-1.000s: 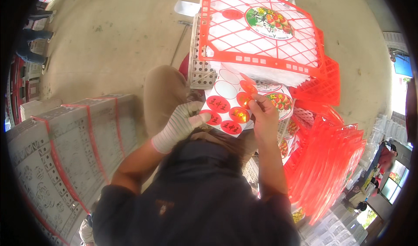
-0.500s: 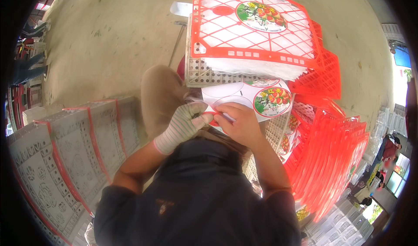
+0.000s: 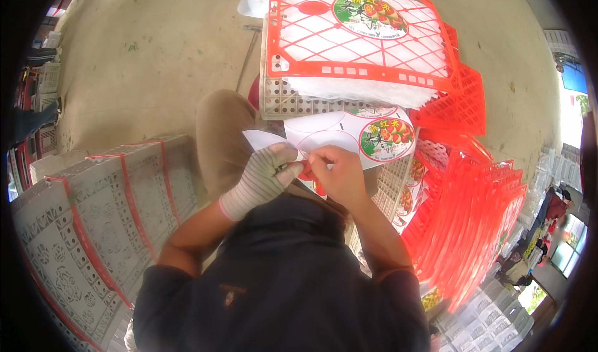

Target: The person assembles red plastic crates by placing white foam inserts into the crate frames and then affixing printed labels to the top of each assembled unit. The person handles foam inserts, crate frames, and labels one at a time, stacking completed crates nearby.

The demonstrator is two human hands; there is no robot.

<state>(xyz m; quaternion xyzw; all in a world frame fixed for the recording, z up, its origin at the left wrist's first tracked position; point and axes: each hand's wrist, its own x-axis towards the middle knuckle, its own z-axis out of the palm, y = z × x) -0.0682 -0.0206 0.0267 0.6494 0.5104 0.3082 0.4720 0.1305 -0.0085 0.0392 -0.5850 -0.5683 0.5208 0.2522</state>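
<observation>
A white sheet of round printed stickers [image 3: 321,131] lies across my lap, curling at its edges. My left hand [image 3: 265,178], in a pale striped glove, is closed on the near part of this sheet; a white corner of it points up beside the glove. Close by on the right, my bare right hand [image 3: 339,174] has thumb and forefinger pinched at the edge of a red and green sticker [image 3: 307,171], mostly hidden by the fingers. Farther right on the sheet, another oval fruit sticker [image 3: 386,139] lies flat.
Ahead, a red lattice lid [image 3: 349,72] with an oval label covers white padding [image 3: 367,92] on a pale perforated crate [image 3: 271,106]. Many red lids [image 3: 461,215] stand stacked at my right. Grey-white crates with red edges [image 3: 99,209] line my left.
A white corner of the sheet now sticks up left of my gloved hand. My right fingers have shifted slightly and bent into a tighter pinch. The whole view has moved a little.
</observation>
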